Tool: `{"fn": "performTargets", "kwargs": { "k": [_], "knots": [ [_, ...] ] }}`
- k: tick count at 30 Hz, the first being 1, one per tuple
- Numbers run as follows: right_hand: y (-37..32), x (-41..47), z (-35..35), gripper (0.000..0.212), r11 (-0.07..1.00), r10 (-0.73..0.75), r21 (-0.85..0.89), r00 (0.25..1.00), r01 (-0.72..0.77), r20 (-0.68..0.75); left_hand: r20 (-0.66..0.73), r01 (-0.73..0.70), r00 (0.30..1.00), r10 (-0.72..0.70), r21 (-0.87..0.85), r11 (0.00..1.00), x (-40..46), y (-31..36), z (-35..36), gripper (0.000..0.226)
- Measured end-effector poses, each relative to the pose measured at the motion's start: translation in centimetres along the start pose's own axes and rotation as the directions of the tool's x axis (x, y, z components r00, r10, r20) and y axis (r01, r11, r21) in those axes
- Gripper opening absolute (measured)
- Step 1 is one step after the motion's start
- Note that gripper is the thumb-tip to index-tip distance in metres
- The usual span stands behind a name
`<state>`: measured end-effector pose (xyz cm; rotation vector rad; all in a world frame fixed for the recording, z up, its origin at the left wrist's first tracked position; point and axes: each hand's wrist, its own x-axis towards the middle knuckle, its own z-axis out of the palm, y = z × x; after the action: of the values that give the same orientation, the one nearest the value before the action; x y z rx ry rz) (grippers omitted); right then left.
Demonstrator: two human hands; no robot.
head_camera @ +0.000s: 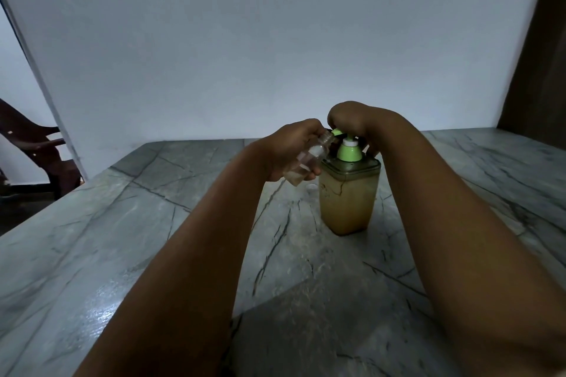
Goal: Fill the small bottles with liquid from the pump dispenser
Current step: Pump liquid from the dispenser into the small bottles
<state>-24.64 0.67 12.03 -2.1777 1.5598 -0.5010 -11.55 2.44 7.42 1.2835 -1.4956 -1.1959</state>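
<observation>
Left hand (291, 147) was wrapped around a small clear bottle (306, 161), fingers curled round its body, holding it tilted with the open neck angled up and right toward the green spout (337, 132) of the pump dispenser (349, 193). Bottle mouth sat right at the spout tip; touching or just short, couldn't tell. Right hand (352, 119) was on top of the pump head, fingers curled down over it, wrist bent. The head itself was mostly hidden under the hand, so how far down it was pressed wasn't readable.

Small bottle held in the air just left of the dispenser's top, off the table (153, 239). It had a little yellowish liquid pooled at its lower end; the rest looked clear.

Dispenser stood upright on the grey marble-pattern table: square clear body, green collar with white stem, filled roughly three-quarters with cloudy amber liquid. A small white object (311, 187) lay on the table just behind and left of the dispenser, too blurred to identify.

Dark wooden chair (33, 144) at far left, beyond the table edge.
</observation>
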Motion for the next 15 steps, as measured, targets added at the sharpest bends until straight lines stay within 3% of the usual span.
{"fn": "performTargets", "kwargs": {
  "k": [6,10,15],
  "knots": [
    [0.34,-0.06,-0.41,0.031,0.994,-0.023,0.103,1.0,0.024,-0.012,-0.013,0.004,1.0,-0.004,-0.01,1.0,0.2,-0.13,0.02,0.046],
    [0.43,-0.02,-0.24,0.036,0.999,-0.033,0.008,0.999,0.033,0.043,-0.006,0.007,1.0,-0.007,-0.013,1.0,0.1,-0.01,0.16,0.042],
    [0.55,0.11,0.03,0.037,0.995,-0.041,-0.088,0.999,0.042,0.007,-0.001,0.0,1.0,0.0,-0.01,1.0,-0.18,0.25,0.25,0.028]
  ]
}}
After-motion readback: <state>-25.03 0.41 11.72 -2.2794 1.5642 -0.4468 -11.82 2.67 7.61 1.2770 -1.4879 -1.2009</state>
